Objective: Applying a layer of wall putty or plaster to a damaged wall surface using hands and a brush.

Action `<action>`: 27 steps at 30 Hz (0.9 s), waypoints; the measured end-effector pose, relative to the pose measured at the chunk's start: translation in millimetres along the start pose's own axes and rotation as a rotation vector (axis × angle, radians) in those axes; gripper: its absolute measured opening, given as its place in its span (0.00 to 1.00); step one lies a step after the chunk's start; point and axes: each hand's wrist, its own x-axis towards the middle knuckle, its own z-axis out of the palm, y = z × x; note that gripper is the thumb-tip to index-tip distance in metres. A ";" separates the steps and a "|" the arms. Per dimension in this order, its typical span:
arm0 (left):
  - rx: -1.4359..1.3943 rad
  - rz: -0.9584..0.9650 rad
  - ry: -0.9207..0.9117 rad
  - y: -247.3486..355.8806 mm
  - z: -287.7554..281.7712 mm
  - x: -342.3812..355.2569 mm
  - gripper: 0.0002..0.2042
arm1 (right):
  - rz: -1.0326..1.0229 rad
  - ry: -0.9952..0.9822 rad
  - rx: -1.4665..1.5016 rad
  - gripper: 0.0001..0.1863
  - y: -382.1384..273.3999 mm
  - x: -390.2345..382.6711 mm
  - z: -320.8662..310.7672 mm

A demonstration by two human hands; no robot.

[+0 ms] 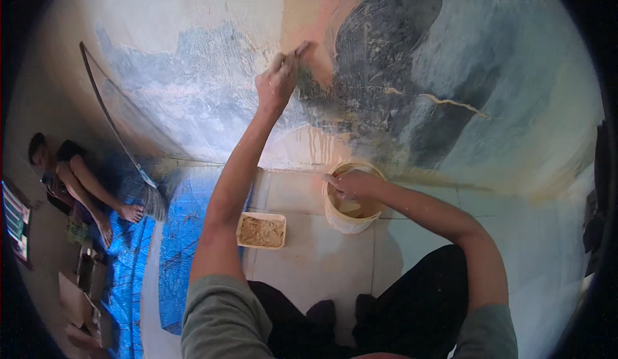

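My left hand (277, 83) is raised to the wall (193, 95) with its fingers closed round a small flat tool (303, 48). The tool's edge meets the wall beside a pinkish smear; its exact kind is hard to make out. Low on the right, my right hand (355, 184) is over the mouth of a white bucket (348, 224). Its fingers are curled, and what they grip, if anything, is hidden. Pale liquid shows inside the bucket. To its left, on the floor, stands a cream rectangular tub (261, 246) of tan, lumpy paste.
Dark grey, blue and tan patches cover the wall, with a crack (454, 103) at right. A long-handled broom (153, 199) leans at left by a blue tarpaulin (187, 230). Another person (84, 185) sits against the side wall. Cardboard pieces (77, 298) lie nearer me.
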 end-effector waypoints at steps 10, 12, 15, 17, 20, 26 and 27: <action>-0.092 -0.045 0.075 5.9 -6.0 10.9 0.10 | 0.038 0.017 0.024 0.39 1.1 12.4 3.6; -0.388 0.169 -0.060 -0.3 -8.0 8.4 0.14 | 0.020 0.051 -0.004 0.41 1.8 10.0 5.2; -0.192 0.410 -0.077 -8.6 -10.0 8.6 0.17 | 0.048 -0.049 -0.023 0.42 2.8 6.4 7.3; -0.163 0.383 -0.072 -11.5 -5.6 16.2 0.18 | 0.034 -0.025 -0.040 0.42 2.1 4.9 6.5; -0.119 -0.090 0.175 -9.6 6.2 24.5 0.11 | 0.042 -0.014 -0.029 0.43 -1.2 3.3 3.0; -0.248 0.747 -0.029 -4.5 8.3 35.6 0.14 | 0.028 -0.020 -0.009 0.41 -5.9 6.1 1.6; -0.051 0.613 0.020 -9.0 7.9 57.6 0.13 | 0.028 -0.021 -0.026 0.39 -6.6 8.4 1.6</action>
